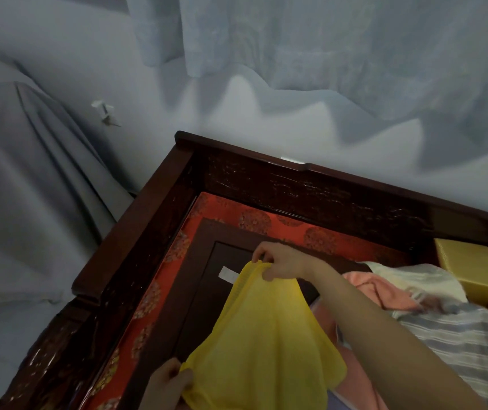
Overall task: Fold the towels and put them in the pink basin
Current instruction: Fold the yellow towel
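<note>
Grips: right grip (278,267) pinched on upper corner of yellow towel (266,335), left grip (169,383) on lower corner. Towel held spread over wooden sofa (325,187). Judged light, soft, floppy; best taken at corners.

- Left hand (167,386) — only the knuckles and fingers show at the bottom edge, pinching a corner of the yellow towel (266,344); the wrist is cut off.
- The yellow towel's lower part runs off the bottom edge.
- Pink shape (355,383), mostly covered by the yellow towel and the right forearm (384,335) — towel or basin, cannot tell.
- Striped towel (458,338): cut by the right edge, near side hidden behind the forearm.
- Yellow box (473,267): cut by the right edge.
- White label (227,275): one end hidden behind the yellow towel, markings too small to read.
- Small white object (105,112), upper left: too blurred to identify.
</note>
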The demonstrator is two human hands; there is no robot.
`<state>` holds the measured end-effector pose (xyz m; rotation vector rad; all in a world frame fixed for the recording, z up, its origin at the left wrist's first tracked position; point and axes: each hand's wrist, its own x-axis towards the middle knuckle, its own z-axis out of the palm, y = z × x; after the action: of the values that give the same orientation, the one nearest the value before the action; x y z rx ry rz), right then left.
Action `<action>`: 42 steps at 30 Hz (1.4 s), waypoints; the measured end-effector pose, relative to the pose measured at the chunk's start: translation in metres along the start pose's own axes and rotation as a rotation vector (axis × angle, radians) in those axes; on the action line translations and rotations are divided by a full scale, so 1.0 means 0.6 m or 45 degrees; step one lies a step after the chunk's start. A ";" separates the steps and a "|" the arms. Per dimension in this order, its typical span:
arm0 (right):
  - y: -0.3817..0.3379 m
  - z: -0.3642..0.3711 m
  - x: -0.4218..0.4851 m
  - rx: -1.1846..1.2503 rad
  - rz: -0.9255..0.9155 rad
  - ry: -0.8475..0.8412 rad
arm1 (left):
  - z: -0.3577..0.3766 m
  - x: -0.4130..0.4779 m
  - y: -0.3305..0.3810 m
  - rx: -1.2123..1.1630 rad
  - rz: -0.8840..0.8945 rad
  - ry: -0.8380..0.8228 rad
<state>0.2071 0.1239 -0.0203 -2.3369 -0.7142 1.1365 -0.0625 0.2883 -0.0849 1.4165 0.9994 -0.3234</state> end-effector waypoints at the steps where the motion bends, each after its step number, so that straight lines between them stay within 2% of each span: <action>1: 0.001 -0.001 0.009 0.038 0.037 0.011 | -0.003 0.003 -0.002 0.016 -0.010 0.024; 5: 0.020 0.024 0.036 0.058 0.026 0.389 | -0.005 0.006 -0.003 0.109 -0.030 0.040; 7: 0.036 0.045 0.048 0.018 -0.007 0.497 | -0.005 0.009 -0.004 0.127 -0.036 0.056; 13: 0.058 0.078 0.070 0.014 0.043 0.455 | 0.000 0.012 -0.005 0.191 0.026 0.083; 15: 0.056 0.072 0.063 0.115 0.046 0.557 | -0.003 0.008 0.005 0.110 0.129 0.154; 18: 0.055 0.025 0.015 0.236 0.008 0.898 | -0.035 -0.001 0.066 -0.087 0.406 0.331; 23: 0.021 -0.110 -0.124 0.288 -0.192 1.400 | -0.072 -0.047 0.274 0.212 1.181 0.435; 25: -0.003 -0.163 -0.175 0.328 -0.264 1.557 | -0.072 -0.063 0.362 0.303 1.382 0.403; 30: -0.044 -0.258 -0.298 0.321 -0.437 1.660 | -0.083 -0.103 0.503 0.176 1.523 0.158; 34: -0.052 -0.266 -0.362 0.232 -0.554 1.685 | -0.084 -0.147 0.542 0.303 1.633 0.009; 38: -0.034 -0.213 -0.398 0.139 -0.503 1.513 | -0.106 -0.159 0.498 0.673 1.588 -0.095; 42: 0.020 -0.078 -0.420 0.110 -0.473 1.275 | -0.127 -0.157 0.371 0.974 1.502 -0.184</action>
<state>0.1147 -0.0488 0.1453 -2.1755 -0.6248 -0.1966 0.0151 0.3661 0.1432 2.3653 -0.2441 0.1080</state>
